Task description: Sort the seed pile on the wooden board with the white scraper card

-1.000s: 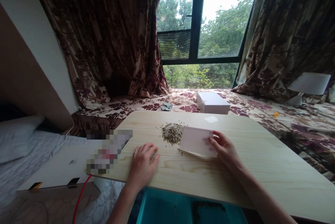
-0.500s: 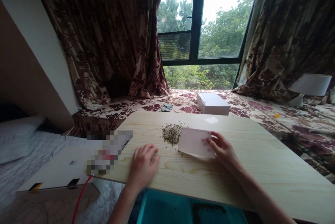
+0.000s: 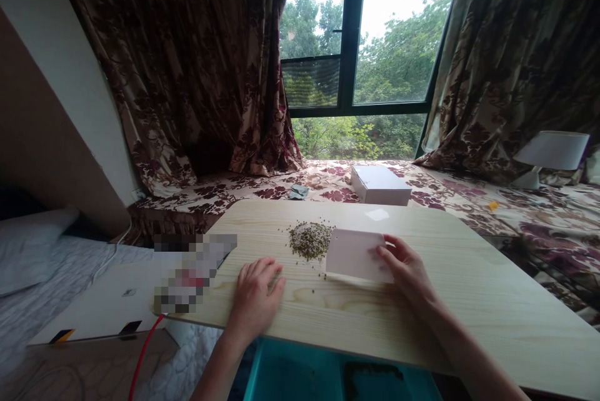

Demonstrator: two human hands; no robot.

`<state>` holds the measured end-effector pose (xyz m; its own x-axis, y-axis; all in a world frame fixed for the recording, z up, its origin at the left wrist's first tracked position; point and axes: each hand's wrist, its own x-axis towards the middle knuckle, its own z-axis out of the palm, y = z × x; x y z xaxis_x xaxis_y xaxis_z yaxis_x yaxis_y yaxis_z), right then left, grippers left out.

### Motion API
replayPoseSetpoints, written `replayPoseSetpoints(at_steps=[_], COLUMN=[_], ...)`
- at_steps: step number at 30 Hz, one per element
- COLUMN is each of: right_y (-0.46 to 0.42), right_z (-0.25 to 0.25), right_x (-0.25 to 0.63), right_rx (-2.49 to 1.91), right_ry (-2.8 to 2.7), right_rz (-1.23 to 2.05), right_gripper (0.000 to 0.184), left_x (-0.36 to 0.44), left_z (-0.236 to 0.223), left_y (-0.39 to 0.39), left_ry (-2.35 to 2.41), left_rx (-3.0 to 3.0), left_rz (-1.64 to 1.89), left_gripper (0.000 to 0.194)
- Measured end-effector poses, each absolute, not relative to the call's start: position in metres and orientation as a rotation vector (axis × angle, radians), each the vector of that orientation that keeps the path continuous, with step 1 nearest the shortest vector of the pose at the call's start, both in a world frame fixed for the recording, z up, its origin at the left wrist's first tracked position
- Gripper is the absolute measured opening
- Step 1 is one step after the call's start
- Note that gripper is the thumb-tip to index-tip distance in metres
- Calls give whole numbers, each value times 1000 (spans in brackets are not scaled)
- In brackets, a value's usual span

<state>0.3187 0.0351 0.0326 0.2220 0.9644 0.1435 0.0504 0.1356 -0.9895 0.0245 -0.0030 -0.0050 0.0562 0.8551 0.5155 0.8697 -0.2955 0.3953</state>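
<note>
My right hand (image 3: 407, 265) pinches the right end of a thin white plastic sheet (image 3: 357, 255), thumb on the near face and fingers behind. The sheet is tilted, its left edge beside a pile of small greenish-brown seeds or beans (image 3: 309, 241). White grains or powder seem mixed into the pile, too small to name. A few loose bits lie in front of it. On the pale wooden tabletop (image 3: 323, 320), my left hand (image 3: 259, 288) rests palm down near the front edge, fingers stretched and holding nothing.
A teal tray (image 3: 295, 373) with dark contents sits below the table's front edge. A small white paper (image 3: 377, 215) lies on the tabletop's far side. Beyond stand a white box (image 3: 382, 187) and a lamp (image 3: 553, 151). A red cable (image 3: 144, 351) hangs at left.
My right hand has moved the white sheet slightly right, away from the pile's middle, uncovering more of the pile's right side. My left hand has stayed put.
</note>
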Motion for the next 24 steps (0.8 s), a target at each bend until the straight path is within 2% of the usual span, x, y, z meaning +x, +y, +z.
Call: replayPoseSetpoints(at_steps=[6, 17, 24], right_y=[34, 41, 46], right_z=[33, 23, 32], right_x=[317, 320, 320], right_rx=[-1255, -1211, -1129], right_ry=[-1140, -1188, -1254], right_rz=[959, 970, 1099], right_gripper=[47, 57, 51], left_x=[24, 24, 24], left_z=[-5, -8, -9], left_y=[-3, -1, 0], left_ry=[-1852, -1880, -1857], left_rx=[-2272, -2260, -2262], left_rz=[-1077, -1078, -1094], left_gripper=[19, 18, 17])
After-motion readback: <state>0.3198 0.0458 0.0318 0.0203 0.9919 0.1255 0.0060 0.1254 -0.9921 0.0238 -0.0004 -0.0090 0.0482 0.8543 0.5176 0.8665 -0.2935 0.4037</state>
